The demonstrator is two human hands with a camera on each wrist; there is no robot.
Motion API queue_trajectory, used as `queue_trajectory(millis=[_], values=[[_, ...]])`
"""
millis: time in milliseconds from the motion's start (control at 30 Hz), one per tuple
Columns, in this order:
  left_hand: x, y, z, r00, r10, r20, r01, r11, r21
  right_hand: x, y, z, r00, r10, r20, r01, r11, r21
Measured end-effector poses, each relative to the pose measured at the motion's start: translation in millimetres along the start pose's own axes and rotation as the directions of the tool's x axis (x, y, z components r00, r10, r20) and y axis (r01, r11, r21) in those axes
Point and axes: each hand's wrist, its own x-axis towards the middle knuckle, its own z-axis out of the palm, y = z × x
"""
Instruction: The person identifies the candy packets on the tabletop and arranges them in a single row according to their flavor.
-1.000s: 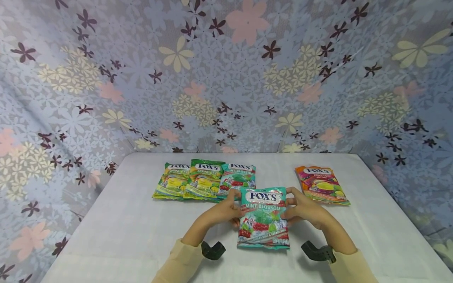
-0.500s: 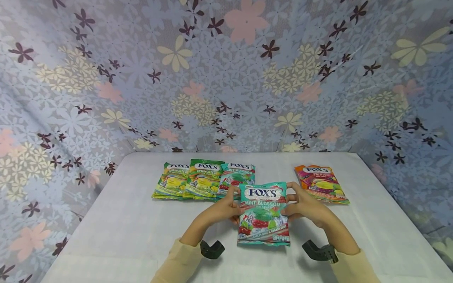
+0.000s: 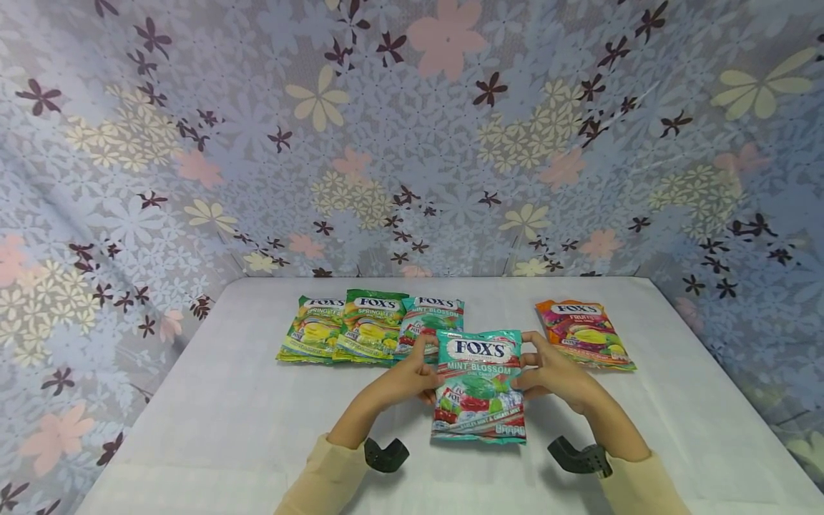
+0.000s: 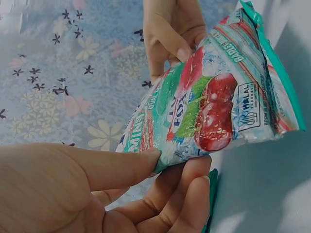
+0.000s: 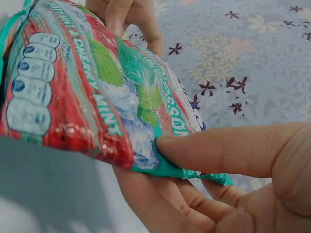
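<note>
Nearer to us than the orange-and-purple Fruits bag [image 3: 586,336] and off to its left, we find a teal-and-red Mint Blossom candy bag [image 3: 479,393], printed side up, held between two hands above a white table [image 3: 244,429]. On the side toward the Fruits bag, the right hand [image 3: 550,375] pinches one long edge; on the side away from it, the left hand [image 3: 405,380] pinches the other. Both are partly curled, thumb on the printed front and fingers underneath. Farther left of the Fruits bag, a second Mint Blossom bag [image 3: 438,315] and two green Spring Tea bags [image 3: 372,329] lie overlapping in a row. We judge the held bag to be light and soft, a loose pillow of film over small hard sweets that may slide toward whichever end dips. Its glossy, wrinkled skin looks slippery, so we would trust a pinch with some filling in it more than a fingertip on the flat film. Gripping both long edges about midway, as now, should keep it level. We think it hardly fragile, though hard pulling could strain the crimped end seams.
</note>
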Motion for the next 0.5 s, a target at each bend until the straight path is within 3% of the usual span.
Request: queue_trajectory(millis=[500], values=[[1.5, -1.9, 5.1, 1.000, -0.015, -0.026, 0.014, 1.000, -0.024, 3.0, 5.1, 0.7, 0.999, 0.012, -0.036, -0.013, 0.999, -0.033]])
